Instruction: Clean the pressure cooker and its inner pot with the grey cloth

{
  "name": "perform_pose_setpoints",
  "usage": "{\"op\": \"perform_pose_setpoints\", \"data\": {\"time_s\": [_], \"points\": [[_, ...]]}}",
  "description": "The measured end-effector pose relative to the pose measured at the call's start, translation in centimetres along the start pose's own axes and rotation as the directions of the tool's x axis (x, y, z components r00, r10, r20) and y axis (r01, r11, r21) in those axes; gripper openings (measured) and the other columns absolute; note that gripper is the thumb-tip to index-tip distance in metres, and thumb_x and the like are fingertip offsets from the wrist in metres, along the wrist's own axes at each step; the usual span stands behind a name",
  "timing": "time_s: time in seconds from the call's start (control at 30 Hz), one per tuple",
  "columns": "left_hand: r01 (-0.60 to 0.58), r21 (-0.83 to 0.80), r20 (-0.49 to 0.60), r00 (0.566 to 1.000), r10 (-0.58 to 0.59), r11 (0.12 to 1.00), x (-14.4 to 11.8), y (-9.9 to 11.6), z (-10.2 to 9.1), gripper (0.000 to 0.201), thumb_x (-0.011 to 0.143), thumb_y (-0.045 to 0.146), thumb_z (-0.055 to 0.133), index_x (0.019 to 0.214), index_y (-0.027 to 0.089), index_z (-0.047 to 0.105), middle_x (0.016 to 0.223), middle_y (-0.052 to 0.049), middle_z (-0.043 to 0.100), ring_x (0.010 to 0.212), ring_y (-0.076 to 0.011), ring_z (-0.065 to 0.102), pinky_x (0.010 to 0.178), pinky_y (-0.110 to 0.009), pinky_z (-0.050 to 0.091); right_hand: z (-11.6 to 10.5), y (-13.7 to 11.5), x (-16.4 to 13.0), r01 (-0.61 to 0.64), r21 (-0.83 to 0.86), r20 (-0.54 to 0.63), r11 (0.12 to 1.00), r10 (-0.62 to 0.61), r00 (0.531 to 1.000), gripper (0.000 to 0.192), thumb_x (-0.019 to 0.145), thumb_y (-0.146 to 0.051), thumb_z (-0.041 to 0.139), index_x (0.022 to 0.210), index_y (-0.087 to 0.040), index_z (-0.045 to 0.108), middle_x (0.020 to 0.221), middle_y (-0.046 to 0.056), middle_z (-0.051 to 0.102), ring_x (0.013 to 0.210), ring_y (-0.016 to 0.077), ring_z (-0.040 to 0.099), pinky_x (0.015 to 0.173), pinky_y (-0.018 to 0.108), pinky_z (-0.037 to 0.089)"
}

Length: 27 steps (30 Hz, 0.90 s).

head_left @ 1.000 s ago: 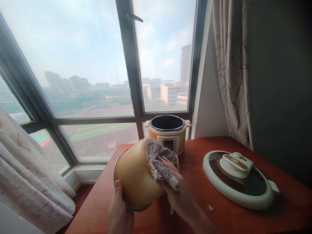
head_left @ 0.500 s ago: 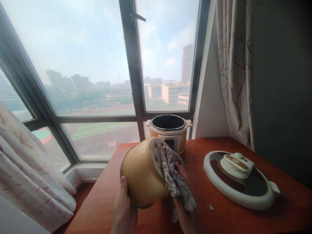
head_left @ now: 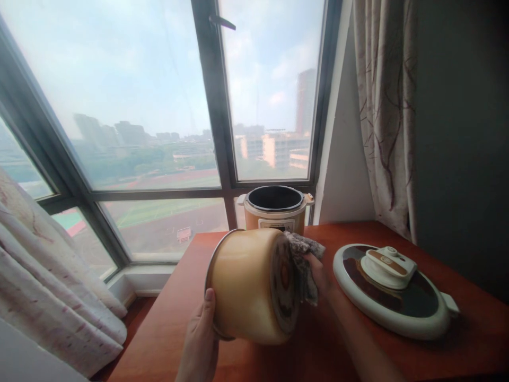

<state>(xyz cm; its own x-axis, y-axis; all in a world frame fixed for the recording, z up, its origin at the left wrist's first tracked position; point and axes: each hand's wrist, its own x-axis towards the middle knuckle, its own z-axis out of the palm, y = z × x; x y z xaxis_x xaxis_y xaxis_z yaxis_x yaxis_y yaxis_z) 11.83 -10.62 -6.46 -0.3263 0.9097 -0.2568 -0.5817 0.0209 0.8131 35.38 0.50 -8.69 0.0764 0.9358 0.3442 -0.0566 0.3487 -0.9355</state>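
A gold inner pot (head_left: 246, 286) is tipped on its side above the table, its rim to the left and its stained bottom to the right. My left hand (head_left: 201, 329) grips it at the rim, thumb on the outer wall and the other fingers hidden behind. My right hand (head_left: 316, 270) is closed on a grey mottled cloth (head_left: 304, 246), which lies against the edge of the pot's bottom. Behind the pot stands the cooker body (head_left: 274, 209), open at the top with a dark inside, its panel partly covered.
On the right of the reddish wooden table (head_left: 159, 329) lies the round cooker lid (head_left: 392, 289), handle up. Large windows (head_left: 155, 106) rise behind the table. Curtains hang at the left (head_left: 51, 297) and right (head_left: 385, 106).
The pot has turned so its bottom faces further right and has shifted slightly right. My right hand has moved the cloth from across the bottom to its upper right edge.
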Motion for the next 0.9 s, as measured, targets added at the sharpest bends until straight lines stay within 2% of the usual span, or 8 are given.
{"op": "perform_pose_setpoints", "data": {"time_s": [0.1, 0.23, 0.37, 0.47, 0.57, 0.63, 0.8, 0.9], "points": [[0.019, 0.041, -0.022, 1.000, -0.018, 0.999, -0.3, -0.1, -0.2, 0.041, 0.074, 0.045, 0.079, 0.104, 0.017, 0.076, 0.086, -0.011, 0.080, 0.099, -0.0385, 0.072, 0.064, -0.036, 0.062, -0.4, -1.5, 1.9, -0.243, 0.234, 0.120, 0.941, 0.220, 0.968, 0.041, 0.078, -0.056, 0.064, 0.079, -0.019, 0.080, 0.078, 0.011, 0.078, 0.089, 0.0340, 0.074, 0.082, 0.046, 0.059], [-0.027, 0.138, 0.013, 1.000, 0.026, 0.990, -0.5, -1.0, -0.5, 0.043, 0.071, 0.053, 0.080, 0.091, 0.016, 0.076, 0.062, -0.007, 0.072, 0.075, -0.0312, 0.071, 0.049, -0.029, 0.052, -0.4, -4.7, 2.9, -0.245, 0.247, 0.120, 0.938, 0.221, 0.968, 0.035, 0.070, -0.048, 0.070, 0.090, -0.020, 0.079, 0.087, 0.008, 0.078, 0.099, 0.0338, 0.071, 0.090, 0.047, 0.056], [-0.158, 0.243, 0.050, 0.987, 0.150, 0.957, -0.7, -1.8, -0.6, 0.050, 0.068, 0.063, 0.079, 0.073, 0.013, 0.071, 0.050, -0.001, 0.058, 0.050, -0.0163, 0.054, 0.042, -0.023, 0.040, 0.4, -9.0, 0.6, 0.161, 0.001, 0.185, 0.987, -0.159, 0.970, 0.037, 0.078, -0.037, 0.066, 0.112, -0.026, 0.075, 0.118, 0.004, 0.073, 0.122, 0.0309, 0.060, 0.110, 0.047, 0.043], [-0.169, 0.260, 0.051, 0.986, 0.162, 0.951, -0.8, -2.0, -0.3, 0.051, 0.071, 0.064, 0.076, 0.072, 0.013, 0.070, 0.053, 0.000, 0.057, 0.048, -0.0128, 0.049, 0.043, -0.022, 0.039, 1.2, -10.9, -2.6, 0.514, -0.215, 0.369, 0.830, -0.418, 0.830, 0.043, 0.083, -0.030, 0.062, 0.125, -0.033, 0.069, 0.138, 0.000, 0.062, 0.138, 0.0299, 0.045, 0.118, 0.049, 0.029], [-0.146, 0.240, 0.056, 0.989, 0.136, 0.960, -0.6, -1.8, 0.0, 0.047, 0.071, 0.060, 0.077, 0.080, 0.015, 0.072, 0.053, 0.001, 0.059, 0.050, -0.0154, 0.052, 0.043, -0.023, 0.037, 1.6, -10.9, -5.1, 0.682, -0.340, 0.548, 0.648, -0.453, 0.703, 0.053, 0.077, -0.035, 0.069, 0.129, -0.039, 0.064, 0.142, -0.004, 0.058, 0.141, 0.0333, 0.039, 0.121, 0.052, 0.019], [-0.138, 0.233, 0.061, 0.990, 0.127, 0.963, -0.5, -1.7, 0.2, 0.048, 0.069, 0.061, 0.078, 0.083, 0.015, 0.073, 0.052, 0.001, 0.059, 0.050, -0.0164, 0.052, 0.042, -0.023, 0.036, 1.6, -10.4, -5.5, 0.728, -0.351, 0.594, 0.589, -0.461, 0.659, 0.058, 0.073, -0.041, 0.072, 0.130, -0.040, 0.063, 0.142, -0.004, 0.058, 0.140, 0.0349, 0.041, 0.121, 0.053, 0.015], [-0.148, 0.282, 0.068, 0.989, 0.134, 0.948, -0.2, -1.3, 0.9, 0.056, 0.067, 0.068, 0.075, 0.077, 0.014, 0.070, 0.051, 0.001, 0.057, 0.046, -0.0128, 0.047, 0.040, -0.021, 0.035, 1.2, -9.9, -2.6, 0.692, -0.310, 0.485, 0.652, -0.517, 0.705, 0.047, 0.075, -0.034, 0.068, 0.122, -0.033, 0.069, 0.138, 0.000, 0.062, 0.137, 0.0324, 0.045, 0.119, 0.051, 0.024], [-0.134, 0.266, 0.043, 0.991, 0.127, 0.955, 0.2, -1.6, 0.7, 0.062, 0.062, 0.072, 0.076, 0.079, 0.013, 0.070, 0.052, 0.000, 0.058, 0.047, -0.0131, 0.048, 0.040, -0.022, 0.036, 1.0, -9.0, -0.1, 0.580, -0.202, 0.348, 0.789, -0.496, 0.796, 0.040, 0.081, -0.030, 0.065, 0.120, -0.028, 0.070, 0.132, 0.004, 0.066, 0.133, 0.0298, 0.050, 0.116, 0.049, 0.031]]}}
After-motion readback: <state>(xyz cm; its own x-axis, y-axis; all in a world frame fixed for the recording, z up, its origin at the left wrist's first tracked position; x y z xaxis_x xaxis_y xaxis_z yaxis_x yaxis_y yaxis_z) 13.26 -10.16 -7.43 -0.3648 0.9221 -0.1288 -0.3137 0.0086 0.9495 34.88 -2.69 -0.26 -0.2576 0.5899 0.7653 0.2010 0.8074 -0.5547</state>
